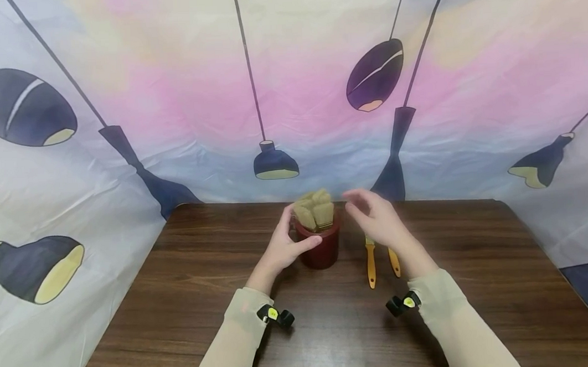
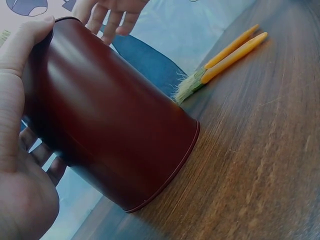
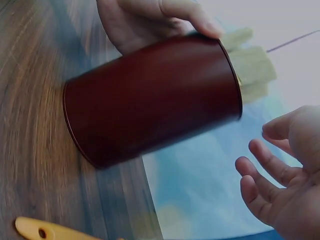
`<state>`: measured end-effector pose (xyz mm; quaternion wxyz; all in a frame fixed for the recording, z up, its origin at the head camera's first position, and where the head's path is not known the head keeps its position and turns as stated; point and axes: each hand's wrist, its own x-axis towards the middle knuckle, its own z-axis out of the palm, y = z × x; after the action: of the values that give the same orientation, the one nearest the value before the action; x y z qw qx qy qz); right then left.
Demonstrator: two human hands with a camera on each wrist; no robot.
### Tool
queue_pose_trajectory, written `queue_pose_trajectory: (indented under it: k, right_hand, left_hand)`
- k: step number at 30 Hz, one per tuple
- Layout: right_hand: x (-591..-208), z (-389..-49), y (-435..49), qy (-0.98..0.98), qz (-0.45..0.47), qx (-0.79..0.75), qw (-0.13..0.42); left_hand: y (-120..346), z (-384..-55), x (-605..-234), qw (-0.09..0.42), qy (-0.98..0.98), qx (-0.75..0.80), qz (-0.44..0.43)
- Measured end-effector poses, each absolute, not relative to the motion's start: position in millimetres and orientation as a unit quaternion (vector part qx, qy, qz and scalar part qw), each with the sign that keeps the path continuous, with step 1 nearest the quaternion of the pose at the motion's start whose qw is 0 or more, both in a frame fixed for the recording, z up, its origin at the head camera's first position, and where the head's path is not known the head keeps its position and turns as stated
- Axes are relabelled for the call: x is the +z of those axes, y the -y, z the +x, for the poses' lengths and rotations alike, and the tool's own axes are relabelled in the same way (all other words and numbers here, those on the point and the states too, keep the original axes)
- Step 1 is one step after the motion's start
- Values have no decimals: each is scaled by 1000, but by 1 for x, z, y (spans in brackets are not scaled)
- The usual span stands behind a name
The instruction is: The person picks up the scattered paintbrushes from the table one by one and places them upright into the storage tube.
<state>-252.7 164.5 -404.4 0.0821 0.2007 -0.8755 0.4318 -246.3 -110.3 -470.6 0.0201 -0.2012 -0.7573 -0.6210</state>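
A dark red round cup (image 1: 321, 253) stands upright on the table and holds several paintbrushes (image 1: 314, 211), pale bristles up. My left hand (image 1: 280, 251) grips its left side, thumb by the rim and fingers round the far side. Right of the rim hovers my right hand (image 1: 382, 223), apart from the cup, fingers loosely bent around nothing, as the right wrist view confirms. Two more paintbrushes with orange handles (image 2: 235, 57) lie on the table to the right of the cup, bristles pointing away from me; in the head view the right hand and forearm partly cover them.
The brown wood-grain table (image 1: 205, 299) reaches back to a fabric backdrop (image 1: 179, 89) printed with dark hanging lamps. More of this fabric hangs at both sides. A small black camera (image 1: 276, 314) is strapped on each sleeved wrist.
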Motion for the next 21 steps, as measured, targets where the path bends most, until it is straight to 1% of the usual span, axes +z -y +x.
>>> queue_pose_trajectory:
  k: [10, 21]
  right_hand:
    - [-425, -248, -200, 877, 142, 443, 118]
    - [-460, -236, -239, 895, 77, 424, 119]
  left_hand:
    - [110, -246, -471, 25, 756, -622, -203]
    - [109, -246, -472, 31, 754, -622, -210]
